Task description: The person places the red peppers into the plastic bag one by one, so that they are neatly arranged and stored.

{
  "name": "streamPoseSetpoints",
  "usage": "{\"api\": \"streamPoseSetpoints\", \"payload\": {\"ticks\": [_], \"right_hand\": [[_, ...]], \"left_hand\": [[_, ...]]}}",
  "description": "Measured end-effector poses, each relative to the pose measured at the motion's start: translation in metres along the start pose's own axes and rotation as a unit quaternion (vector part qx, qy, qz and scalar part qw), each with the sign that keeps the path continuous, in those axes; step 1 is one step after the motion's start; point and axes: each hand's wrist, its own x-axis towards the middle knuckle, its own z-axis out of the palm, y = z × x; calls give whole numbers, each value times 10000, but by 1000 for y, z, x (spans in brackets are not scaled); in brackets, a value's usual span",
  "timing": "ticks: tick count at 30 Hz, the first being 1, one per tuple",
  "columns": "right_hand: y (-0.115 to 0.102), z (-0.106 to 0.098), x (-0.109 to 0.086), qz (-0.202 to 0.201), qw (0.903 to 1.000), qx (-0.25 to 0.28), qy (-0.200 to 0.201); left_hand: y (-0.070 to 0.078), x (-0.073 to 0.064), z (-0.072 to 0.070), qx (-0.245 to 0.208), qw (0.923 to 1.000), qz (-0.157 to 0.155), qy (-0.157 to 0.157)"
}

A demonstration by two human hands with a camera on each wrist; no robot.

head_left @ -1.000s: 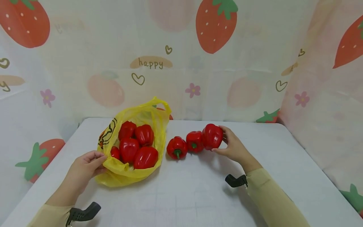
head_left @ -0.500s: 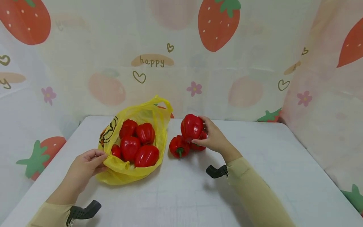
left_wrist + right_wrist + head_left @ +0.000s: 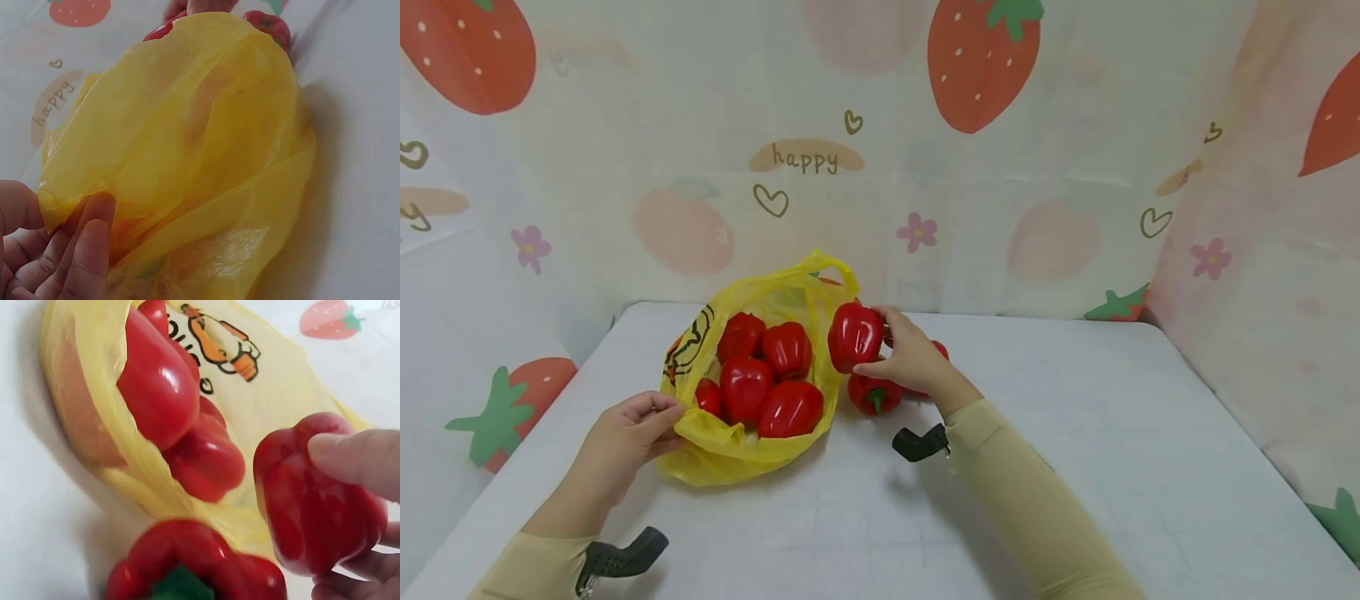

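Observation:
My left hand point(image 3: 632, 433) pinches the near left edge of a yellow plastic bag point(image 3: 730, 458), thumb against fingers in the left wrist view. The bag's mouth gapes, and several red bell peppers point(image 3: 747, 392) lie inside. Between thumb and fingers my right hand point(image 3: 917, 354) holds another red bell pepper point(image 3: 319, 500), raised at the bag's right rim. Under that hand stands a red bell pepper with a green stem point(image 3: 875, 395) on the table. Behind the hand, one more red pepper point(image 3: 941, 349) is mostly hidden.
The white table point(image 3: 1075, 467) stretches out to the right and front. Fabric printed with strawberries and hearts point(image 3: 985, 192) hangs behind and at both sides. Each wrist carries a black camera mount point(image 3: 921, 443).
My right hand has carried its bell pepper leftward, from beyond the two loose peppers to the bag's right rim. The left hand keeps its grip on the bag edge.

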Motion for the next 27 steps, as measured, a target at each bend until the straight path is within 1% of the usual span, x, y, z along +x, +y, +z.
{"api": "streamPoseSetpoints", "payload": {"ticks": [2,4,10,14,17,23,27], "right_hand": [[-3,5,3,73,9999,38,-88],[-5,10,7,108,9997,-50,-207],[-10,26,17,165,9964,-716,-428],[-14,33,21,34,9934,-1062,-434],[-18,37,24,-13,9923,-1167,-411],[-22,42,28,62,9898,-1360,-423],[-23,45,31,189,9905,-1287,-446]], "left_hand": [[0,0,0,12,10000,-22,10],[0,0,0,31,10000,-49,17],[2,0,-1,79,9999,-50,56],[4,0,-1,87,10000,-29,32],[5,0,-1,117,9999,-17,34],[6,0,-2,219,9997,53,100],[6,0,-3,204,9997,54,127]]}}
